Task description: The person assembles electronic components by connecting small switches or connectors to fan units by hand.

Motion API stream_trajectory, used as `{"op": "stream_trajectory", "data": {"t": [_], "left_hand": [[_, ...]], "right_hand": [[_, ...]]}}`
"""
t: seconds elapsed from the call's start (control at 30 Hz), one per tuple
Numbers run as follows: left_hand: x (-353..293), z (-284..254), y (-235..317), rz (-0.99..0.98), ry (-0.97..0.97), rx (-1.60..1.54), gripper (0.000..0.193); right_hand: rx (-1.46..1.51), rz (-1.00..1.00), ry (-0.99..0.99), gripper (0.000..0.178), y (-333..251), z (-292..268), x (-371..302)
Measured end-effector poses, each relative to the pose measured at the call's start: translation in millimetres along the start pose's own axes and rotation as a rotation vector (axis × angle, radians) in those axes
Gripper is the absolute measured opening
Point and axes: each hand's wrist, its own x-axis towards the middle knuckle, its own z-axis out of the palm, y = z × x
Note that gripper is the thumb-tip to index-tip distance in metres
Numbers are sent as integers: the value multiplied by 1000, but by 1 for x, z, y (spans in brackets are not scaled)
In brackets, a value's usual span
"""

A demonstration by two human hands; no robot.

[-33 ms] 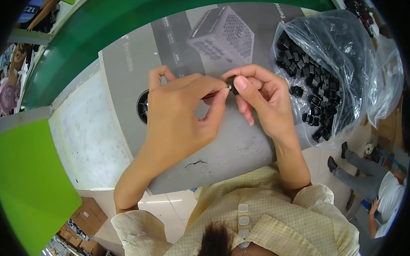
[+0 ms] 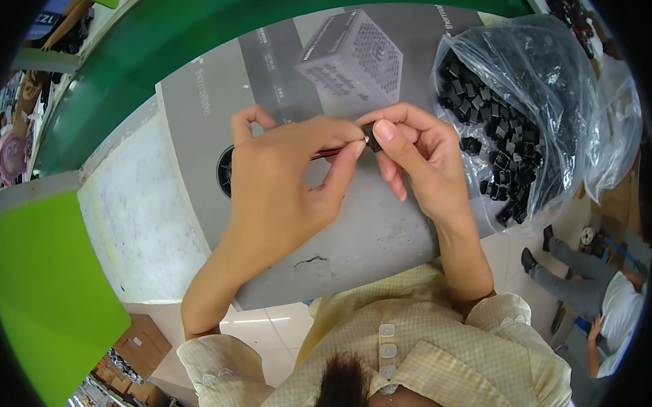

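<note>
Thumb and forefinger of my left hand (image 2: 278, 169) pinch the end of a thin red and black wire (image 2: 324, 153). My right hand (image 2: 425, 153) grips a small black plastic connector (image 2: 372, 139) between thumb and fingers. Wire end and connector meet at the fingertips, with a tiny shiny spot between them; how far the end goes in I cannot tell. Behind my left hand, a round black part that looks like a small fan (image 2: 226, 171) lies mostly hidden.
Under my hands lies a grey printed cardboard sheet (image 2: 356, 238). A clear plastic bag (image 2: 551, 59) to the right holds many small black connectors (image 2: 507, 143). A white board (image 2: 139, 210) and a green surface (image 2: 49, 285) are at left. Another person (image 2: 609, 301) is at the lower right.
My left hand has shifted very slightly left, and a bit more of the red and black wire shows. My right hand stays nearly still.
</note>
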Motion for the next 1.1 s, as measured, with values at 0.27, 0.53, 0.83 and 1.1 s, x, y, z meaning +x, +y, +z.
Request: {"op": "stream_trajectory", "data": {"t": [0.27, 0.53, 0.83, 1.1], "left_hand": [[4, -7, 2, -151, -115, -92, 8], [1, 1, 6, 73, 20, 141, 13], [3, 5, 1, 197, 55, 281, 10], [1, -2, -1, 84, -26, 173, 7]], "right_hand": [[77, 69, -38, 25, -3, -2, -1], [127, 139, -52, 24, -2, -8, 0], [98, 219, -44, 23, -4, -8, -1], [-150, -291, 68, 30, 12, 3, -9]]}}
